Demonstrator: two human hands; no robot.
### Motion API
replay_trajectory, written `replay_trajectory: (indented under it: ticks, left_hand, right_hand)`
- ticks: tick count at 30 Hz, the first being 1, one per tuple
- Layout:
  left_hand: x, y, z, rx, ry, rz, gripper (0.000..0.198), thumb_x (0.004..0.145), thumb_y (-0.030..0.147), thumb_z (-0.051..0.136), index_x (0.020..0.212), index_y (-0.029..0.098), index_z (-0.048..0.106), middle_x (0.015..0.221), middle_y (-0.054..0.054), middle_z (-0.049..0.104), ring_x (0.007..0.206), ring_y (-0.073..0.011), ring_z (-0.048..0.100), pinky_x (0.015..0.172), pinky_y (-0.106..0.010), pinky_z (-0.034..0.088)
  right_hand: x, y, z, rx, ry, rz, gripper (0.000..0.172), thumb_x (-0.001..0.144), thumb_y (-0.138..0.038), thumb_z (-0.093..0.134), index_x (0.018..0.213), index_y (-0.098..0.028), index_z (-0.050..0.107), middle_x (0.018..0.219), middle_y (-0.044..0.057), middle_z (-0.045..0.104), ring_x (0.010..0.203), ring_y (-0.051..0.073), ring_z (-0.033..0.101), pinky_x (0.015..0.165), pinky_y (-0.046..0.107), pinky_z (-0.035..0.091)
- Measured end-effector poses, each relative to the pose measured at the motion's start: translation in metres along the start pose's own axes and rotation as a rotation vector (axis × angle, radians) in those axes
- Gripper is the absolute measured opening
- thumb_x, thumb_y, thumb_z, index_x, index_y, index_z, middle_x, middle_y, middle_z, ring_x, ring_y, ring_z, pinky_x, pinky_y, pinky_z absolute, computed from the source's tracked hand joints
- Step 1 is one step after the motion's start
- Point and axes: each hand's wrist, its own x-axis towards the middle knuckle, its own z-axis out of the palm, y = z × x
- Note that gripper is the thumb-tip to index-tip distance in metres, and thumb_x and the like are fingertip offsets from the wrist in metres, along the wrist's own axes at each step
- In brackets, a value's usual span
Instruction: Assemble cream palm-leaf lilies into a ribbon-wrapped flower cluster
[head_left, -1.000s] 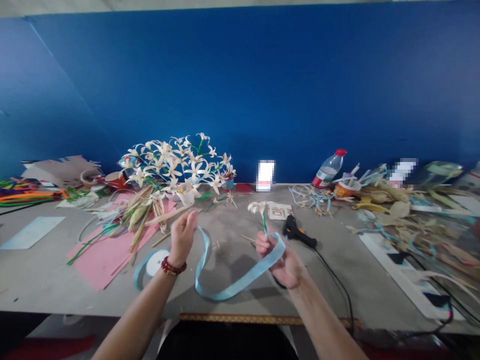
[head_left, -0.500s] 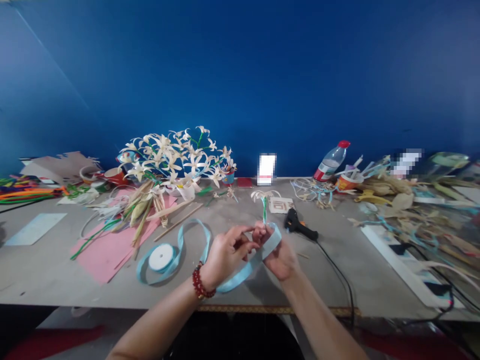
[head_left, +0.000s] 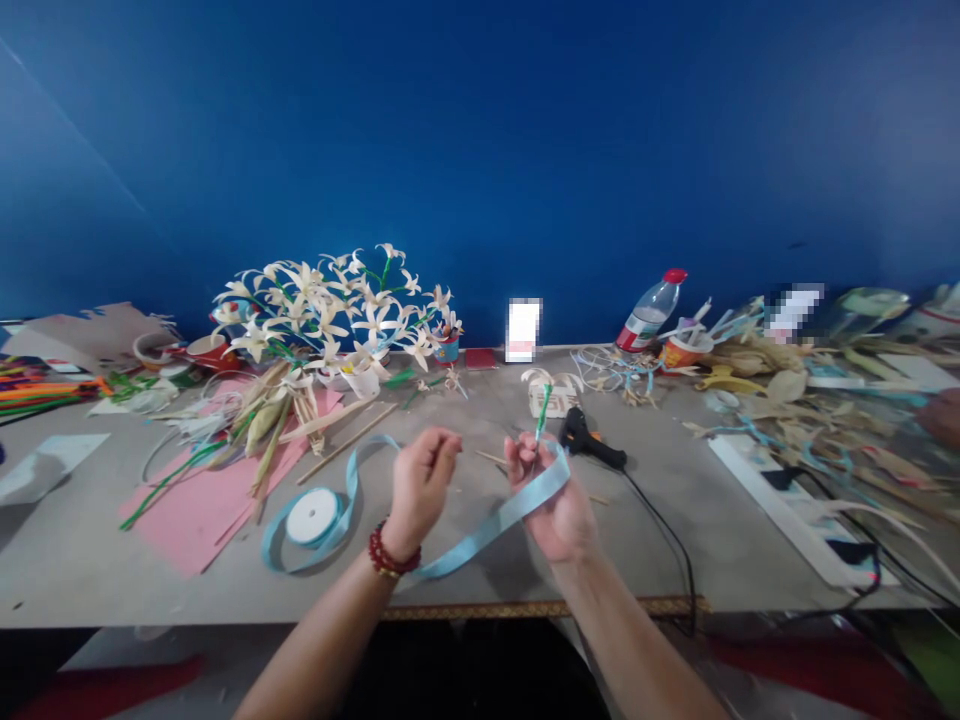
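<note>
Now my left hand [head_left: 420, 485] draws its pinched ribbon [head_left: 487, 525] taut, away from my right hand [head_left: 553, 502] clasping the flower stem [head_left: 541, 422]

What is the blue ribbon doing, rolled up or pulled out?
Pulled out. The blue ribbon trails loose from its white spool, loops over the table and crosses the right hand.

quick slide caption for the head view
Right hand grips a green-stemmed flower, light blue ribbon draped across it; left hand curled shut alongside.
</note>
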Motion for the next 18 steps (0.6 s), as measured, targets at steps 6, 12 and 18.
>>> replay_trajectory:
  ticks: [6,12,18]
  left_hand:
    - [0.011,-0.030,-0.050,-0.278,0.239,-0.049,0.013,0.092,0.030,0.058,0.088,0.018,0.062,0.065,0.002,0.064,0.054,-0.0114,0.058,0.055,-0.024,0.047]
    - [0.009,-0.055,-0.093,-0.327,0.379,-0.086,0.015,0.081,0.029,0.072,0.089,0.017,0.070,0.077,-0.001,0.073,0.064,-0.0146,0.068,0.064,-0.030,0.058]
    - [0.007,-0.080,-0.144,-0.433,0.544,-0.239,0.020,0.070,0.038,0.081,0.074,0.024,0.068,0.067,0.009,0.070,0.063,-0.0095,0.064,0.056,-0.021,0.055]
  right_hand:
    - [0.004,-0.016,-0.016,-0.085,0.033,-0.047,0.023,0.066,-0.023,0.087,0.068,-0.021,0.064,0.075,-0.006,0.062,0.068,0.006,0.059,0.102,0.026,0.052]
    - [0.014,-0.035,-0.033,-0.154,0.062,-0.147,0.026,0.065,-0.023,0.088,0.065,-0.021,0.062,0.075,-0.006,0.063,0.069,0.006,0.059,0.101,0.025,0.052]
    - [0.021,-0.050,-0.045,-0.195,0.073,-0.233,0.025,0.065,-0.022,0.088,0.067,-0.022,0.063,0.076,-0.006,0.065,0.073,0.007,0.059,0.103,0.030,0.051]
